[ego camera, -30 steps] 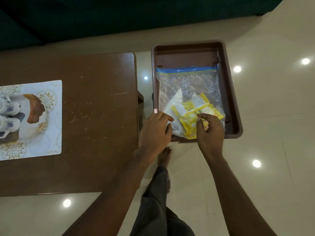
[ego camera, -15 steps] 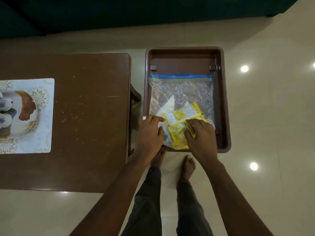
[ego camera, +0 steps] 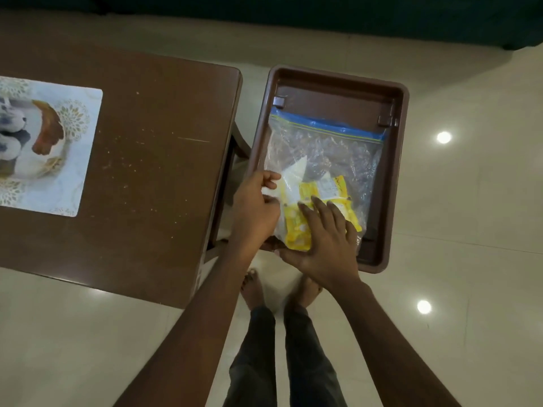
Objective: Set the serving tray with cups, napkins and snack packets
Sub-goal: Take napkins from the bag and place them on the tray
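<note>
— What do we count?
— One brown tray (ego camera: pixel 396 183), one clear zip bag (ego camera: pixel 329 151) inside, two yellow packets (ego camera: pixel 296 227) showing.
— Our hands?
— Left hand (ego camera: pixel 255 210) pinches the bag's corner; right hand (ego camera: pixel 326 242) lies flat, fingers spread, on the packets.
— Room?
— The tray's far end is bare; the table (ego camera: pixel 152 171) sits just left.

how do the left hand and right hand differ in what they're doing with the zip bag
The left hand is curled, pinching the zip bag's near-left corner; the right hand lies flat, fingers spread, pressing the yellow snack packets through the plastic. The left hand sits at the tray's left wall, the right hand over its near rim. Both touch the bag.
</note>
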